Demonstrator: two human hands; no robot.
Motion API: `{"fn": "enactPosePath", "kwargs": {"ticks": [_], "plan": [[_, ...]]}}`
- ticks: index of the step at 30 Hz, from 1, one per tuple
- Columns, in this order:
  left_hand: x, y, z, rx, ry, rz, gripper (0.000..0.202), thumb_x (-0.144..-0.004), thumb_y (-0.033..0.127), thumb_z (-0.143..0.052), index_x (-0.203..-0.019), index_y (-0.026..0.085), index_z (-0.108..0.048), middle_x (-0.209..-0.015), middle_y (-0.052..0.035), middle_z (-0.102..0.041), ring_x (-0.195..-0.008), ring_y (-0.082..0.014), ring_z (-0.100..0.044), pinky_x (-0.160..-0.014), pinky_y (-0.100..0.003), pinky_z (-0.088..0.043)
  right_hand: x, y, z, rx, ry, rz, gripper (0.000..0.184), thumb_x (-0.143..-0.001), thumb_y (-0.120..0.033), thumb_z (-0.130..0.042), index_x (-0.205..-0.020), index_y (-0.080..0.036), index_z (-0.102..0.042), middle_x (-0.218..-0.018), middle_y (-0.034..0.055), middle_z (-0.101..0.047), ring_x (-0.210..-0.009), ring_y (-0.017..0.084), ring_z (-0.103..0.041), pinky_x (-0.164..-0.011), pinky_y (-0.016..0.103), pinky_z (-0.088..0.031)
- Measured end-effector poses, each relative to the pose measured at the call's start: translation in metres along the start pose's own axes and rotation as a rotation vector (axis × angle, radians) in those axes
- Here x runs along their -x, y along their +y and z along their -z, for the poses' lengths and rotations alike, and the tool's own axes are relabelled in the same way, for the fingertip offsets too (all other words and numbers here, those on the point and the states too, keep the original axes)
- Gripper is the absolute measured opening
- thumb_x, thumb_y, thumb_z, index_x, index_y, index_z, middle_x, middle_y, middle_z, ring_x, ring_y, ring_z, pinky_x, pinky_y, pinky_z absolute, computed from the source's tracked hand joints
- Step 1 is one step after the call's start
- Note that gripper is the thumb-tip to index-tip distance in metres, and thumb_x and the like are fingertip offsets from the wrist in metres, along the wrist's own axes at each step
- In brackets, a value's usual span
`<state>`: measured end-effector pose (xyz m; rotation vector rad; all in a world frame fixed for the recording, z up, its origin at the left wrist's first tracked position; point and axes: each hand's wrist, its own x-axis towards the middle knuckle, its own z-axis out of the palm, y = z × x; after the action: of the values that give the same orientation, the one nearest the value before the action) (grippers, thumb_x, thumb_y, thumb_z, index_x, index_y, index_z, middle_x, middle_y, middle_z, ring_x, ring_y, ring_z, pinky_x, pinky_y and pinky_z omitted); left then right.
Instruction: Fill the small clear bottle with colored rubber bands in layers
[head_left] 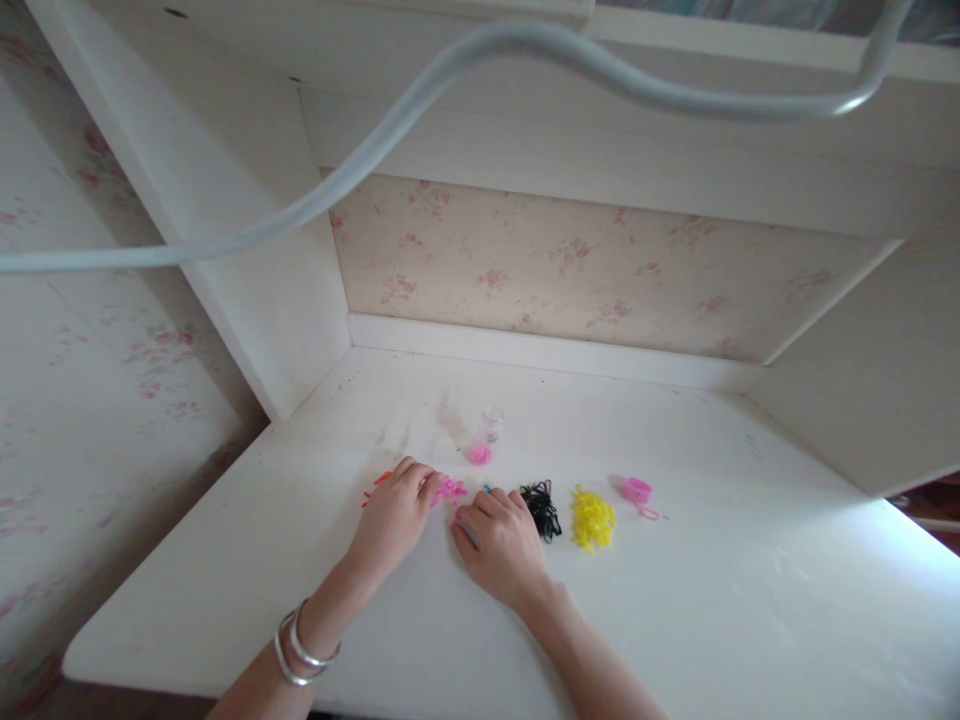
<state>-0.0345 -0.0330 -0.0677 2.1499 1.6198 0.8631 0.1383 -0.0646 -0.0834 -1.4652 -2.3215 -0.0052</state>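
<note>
My left hand (401,500) rests low over the desk with its fingers curled together. Its fingertips touch a small heap of pink elastic bands (451,489), and red bands (367,497) poke out from behind it. My right hand (502,540) lies just right of the pink heap, fingers bent down to the desktop; what they grip, if anything, is hidden. A bit of blue (487,489) shows beyond its fingertips. Close to its right side is a pile of black bands (541,510), followed by a pile of yellow bands (593,519).
Behind the hands sit a pink fluffy-looking clump (481,454) and a small clear container (493,422). A pink ring-shaped item with a loop (637,490) lies to the right. The white desk (720,620) has side panels and a back ledge. A pale cable (525,38) crosses overhead.
</note>
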Motion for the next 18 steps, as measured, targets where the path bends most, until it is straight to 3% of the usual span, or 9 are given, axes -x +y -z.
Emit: {"fn": "enactPosePath", "kwargs": {"ticks": [7,18], "plan": [[-0.0022,-0.0051,-0.0046,0.081,0.047,-0.025,0.029,-0.096,0.035,-0.038,-0.081,0.019,-0.057,-0.083,-0.0038,-0.059,-0.082,-0.0176,-0.058,-0.076,-0.03,-0.044,0.0,0.0005,-0.0032,0.042,0.01,0.034,0.02,-0.091,-0.023,-0.051,-0.074,-0.021,-0.062,-0.076,0.0008,-0.062,-0.079,0.016,-0.051,-0.071,0.033,-0.025],[-0.0035,-0.0018,-0.005,0.059,0.084,-0.041,0.031,-0.095,0.037,-0.038,-0.079,0.02,-0.058,-0.082,-0.0038,-0.061,-0.081,-0.0174,-0.059,-0.074,-0.029,-0.044,0.0004,0.0006,-0.002,-0.035,0.051,0.034,0.017,-0.093,-0.027,-0.052,-0.082,-0.024,-0.065,-0.079,-0.0001,-0.063,-0.08,0.015,-0.052,-0.071,0.032,-0.026]]}}
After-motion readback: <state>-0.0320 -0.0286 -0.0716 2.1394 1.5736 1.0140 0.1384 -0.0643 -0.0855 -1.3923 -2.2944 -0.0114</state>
